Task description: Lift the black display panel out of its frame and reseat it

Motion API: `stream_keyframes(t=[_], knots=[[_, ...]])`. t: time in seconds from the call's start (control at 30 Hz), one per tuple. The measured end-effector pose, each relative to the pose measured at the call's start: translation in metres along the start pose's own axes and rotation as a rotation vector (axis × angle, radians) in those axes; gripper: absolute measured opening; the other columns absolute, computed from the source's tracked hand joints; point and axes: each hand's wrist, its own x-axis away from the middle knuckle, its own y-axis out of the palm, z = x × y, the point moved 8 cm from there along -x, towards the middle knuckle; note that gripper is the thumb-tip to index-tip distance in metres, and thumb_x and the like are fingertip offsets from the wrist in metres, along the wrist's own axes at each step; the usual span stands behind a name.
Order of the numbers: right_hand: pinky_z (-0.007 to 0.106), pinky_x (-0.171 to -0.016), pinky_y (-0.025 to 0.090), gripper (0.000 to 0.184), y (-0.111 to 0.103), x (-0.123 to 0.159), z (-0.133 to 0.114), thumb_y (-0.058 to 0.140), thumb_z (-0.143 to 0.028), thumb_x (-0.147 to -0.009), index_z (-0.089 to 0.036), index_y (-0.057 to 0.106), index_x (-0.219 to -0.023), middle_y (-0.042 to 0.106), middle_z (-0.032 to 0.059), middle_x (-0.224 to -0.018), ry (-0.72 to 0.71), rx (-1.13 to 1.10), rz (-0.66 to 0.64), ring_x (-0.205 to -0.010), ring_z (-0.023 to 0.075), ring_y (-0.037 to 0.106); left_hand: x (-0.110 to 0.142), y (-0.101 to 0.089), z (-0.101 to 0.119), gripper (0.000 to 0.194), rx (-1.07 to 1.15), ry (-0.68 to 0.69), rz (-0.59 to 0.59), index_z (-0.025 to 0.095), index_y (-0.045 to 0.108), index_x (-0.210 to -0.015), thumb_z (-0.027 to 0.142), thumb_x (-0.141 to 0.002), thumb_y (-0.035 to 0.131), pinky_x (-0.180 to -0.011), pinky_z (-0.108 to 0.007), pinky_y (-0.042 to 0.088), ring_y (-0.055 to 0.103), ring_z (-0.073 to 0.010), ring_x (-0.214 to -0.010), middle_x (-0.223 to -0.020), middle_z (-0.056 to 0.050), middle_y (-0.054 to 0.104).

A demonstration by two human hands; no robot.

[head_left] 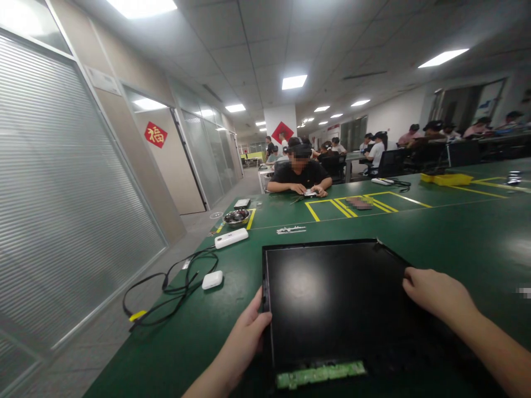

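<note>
On the far left, a red diamond sign (156, 135) on a door reads "福" in gold. Nearer, a black cable (182, 298) with a yellow tag (138, 315) loops over the edge of the green table (166, 354). Just beside it lies a small white case (212, 279), and beyond that a white oblong device (231, 238); no writing on either can be made out. A metal bowl (236, 218) of dark items sits farther back.

The left hand (249, 326) grips the left edge of a black-framed panel (323, 298), its thumb on the rim and its fingers partly hidden at the side. The panel is in front of the person, its glossy face turned up and a narrow green circuit board (321, 375) along its near edge. That board's long axis runs left to right; the panel's own is unclear. Beyond, a person in black (301, 174) handles a small pale object (309, 193).

The right hand (433, 287) is closed on the panel's right edge, its fingertips mostly out of sight.
</note>
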Motion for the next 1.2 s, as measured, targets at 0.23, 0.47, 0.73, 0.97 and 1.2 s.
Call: stream_keyframes(t=[0.23, 0.47, 0.73, 0.97, 1.2], knots=[[0.042, -0.065, 0.051, 0.032, -0.009, 0.003, -0.002, 0.042, -0.030, -0.088, -0.019, 0.071, -0.082, 0.075, 0.0161, -0.088, 0.019, 0.014, 0.002, -0.077, 0.0323, 0.072, 0.008, 0.008, -0.001, 0.085, 0.176, -0.065, 0.015, 0.033, 0.030, -0.156, 0.021, -0.081, 0.068, -0.080, -0.036, 0.058, 0.075, -0.0266, -0.099, -0.113, -0.005, 0.078], [0.042, -0.075, 0.052, 0.045, -0.007, 0.004, -0.003, 0.036, -0.036, -0.092, -0.020, 0.076, -0.104, 0.075, 0.0152, -0.108, 0.050, 0.022, -0.107, -0.094, 0.0329, 0.072, 0.005, 0.007, 0.007, 0.078, 0.218, -0.008, 0.039, 0.030, 0.039, -0.153, 0.020, -0.081, 0.066, -0.078, -0.033, 0.058, 0.075, -0.0247, -0.095, -0.109, -0.005, 0.079], [0.043, -0.079, 0.052, 0.051, -0.004, -0.011, 0.023, 0.041, -0.052, -0.087, -0.027, 0.077, -0.113, 0.076, 0.0088, -0.111, 0.062, -0.171, -0.061, -0.101, 0.0333, 0.069, 0.001, -0.018, 0.027, 0.085, 0.249, 0.065, 0.010, 0.027, 0.040, -0.153, 0.017, -0.074, 0.071, -0.072, -0.031, 0.056, 0.076, -0.0255, -0.087, -0.113, -0.008, 0.077], [0.042, -0.076, 0.053, 0.044, 0.001, -0.018, 0.029, 0.048, -0.054, -0.080, -0.031, 0.080, -0.098, 0.078, 0.0063, -0.104, 0.063, -0.328, 0.006, -0.097, 0.0333, 0.070, -0.003, -0.026, 0.033, 0.075, 0.244, 0.159, 0.031, 0.025, 0.049, -0.146, 0.015, -0.074, 0.069, -0.044, -0.017, 0.043, 0.061, -0.0097, -0.050, -0.079, 0.002, 0.073], [0.042, -0.076, 0.053, 0.046, 0.000, -0.015, 0.022, 0.047, -0.051, -0.082, -0.028, 0.080, -0.104, 0.077, 0.0081, -0.108, 0.035, -0.324, -0.015, -0.100, 0.0331, 0.069, -0.007, -0.031, 0.029, 0.088, 0.155, 0.121, 0.093, 0.022, 0.045, -0.148, 0.017, -0.067, 0.079, -0.041, -0.016, 0.040, 0.053, -0.0071, -0.040, -0.062, 0.007, 0.066]])
